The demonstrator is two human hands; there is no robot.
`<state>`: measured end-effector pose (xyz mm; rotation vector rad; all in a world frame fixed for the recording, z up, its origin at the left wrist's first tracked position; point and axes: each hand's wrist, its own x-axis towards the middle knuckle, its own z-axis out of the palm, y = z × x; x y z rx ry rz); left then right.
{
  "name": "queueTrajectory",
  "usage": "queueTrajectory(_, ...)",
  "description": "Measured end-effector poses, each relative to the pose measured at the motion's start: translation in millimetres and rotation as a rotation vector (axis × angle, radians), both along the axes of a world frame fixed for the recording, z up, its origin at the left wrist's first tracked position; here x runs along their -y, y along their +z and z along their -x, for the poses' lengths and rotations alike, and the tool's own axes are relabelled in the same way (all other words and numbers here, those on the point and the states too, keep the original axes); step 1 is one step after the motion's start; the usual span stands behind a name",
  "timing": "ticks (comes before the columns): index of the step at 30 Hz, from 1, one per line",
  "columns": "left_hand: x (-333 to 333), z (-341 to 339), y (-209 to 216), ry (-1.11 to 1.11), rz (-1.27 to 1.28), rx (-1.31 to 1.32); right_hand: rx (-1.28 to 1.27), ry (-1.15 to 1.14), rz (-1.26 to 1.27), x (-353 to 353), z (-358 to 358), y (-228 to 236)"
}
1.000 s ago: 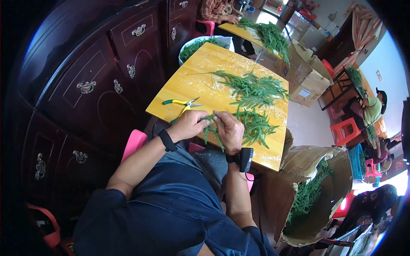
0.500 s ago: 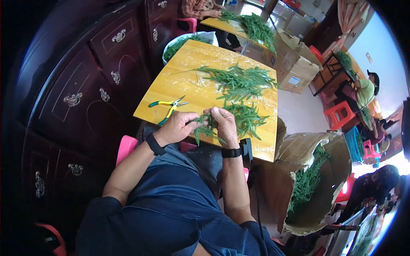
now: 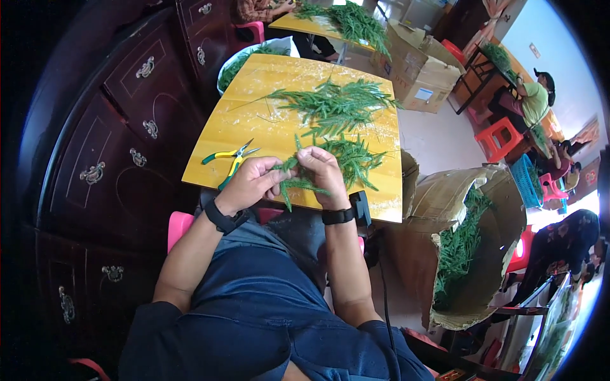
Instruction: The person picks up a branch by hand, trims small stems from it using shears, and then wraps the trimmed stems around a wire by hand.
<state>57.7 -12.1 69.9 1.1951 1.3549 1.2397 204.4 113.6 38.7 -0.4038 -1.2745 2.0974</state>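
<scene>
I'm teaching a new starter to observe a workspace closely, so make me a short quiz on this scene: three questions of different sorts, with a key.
1. What do the left hand and right hand hold between them?

2. True or false: the pliers lie on the yellow table with their jaws closed.

3. Where does the nearer cardboard box stand?
A) To the left of the yellow table
B) To the right of the yellow table
C) On top of the yellow table

Key
1. Green foliage.
2. False: the jaws stand apart.
3. B.
</scene>
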Motion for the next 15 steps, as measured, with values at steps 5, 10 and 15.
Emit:
queueTrajectory(5, -6, -7, 9, -0.039, -0.024, -0.017, -0.048, 0.082, 0.113, -5, -13, 7)
queueTrajectory(10, -13, -2, 10, -0.08, 0.042, 0.068, -0.022, 0.0, -0.022, -9, -21, 7)
queueTrajectory(15, -13, -4, 15, -0.145, 0.049, 0.197, -0.08, -0.035, -0.089, -19, -27, -1)
